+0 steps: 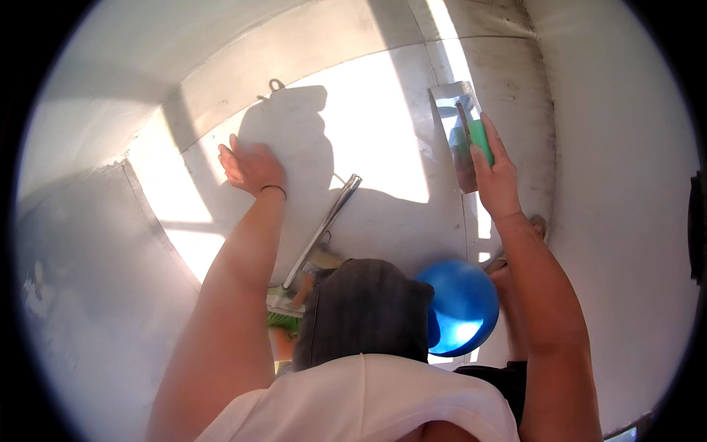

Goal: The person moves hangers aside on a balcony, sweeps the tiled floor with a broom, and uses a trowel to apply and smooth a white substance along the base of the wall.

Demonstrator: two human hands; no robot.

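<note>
My right hand (pixel 495 177) is wrapped round the green handle (pixel 480 142) of a finishing trowel. The trowel's long, shiny steel blade (pixel 462 177) lies close to the pale surface; whether it touches I cannot tell. On the left, my left hand (pixel 252 168) holds nothing. Its fingers are partly spread and bent, close to the sunlit surface beside a dark shadow. A dark band circles that wrist.
A metal tube (pixel 324 228) slants between my arms. Below it are a dark grey cloth-covered shape (pixel 368 313) and a glossy blue round object (pixel 462 306). Pale walls (pixel 618 184) rise at both sides. Past the left hand, a small ring (pixel 276 85) shows.
</note>
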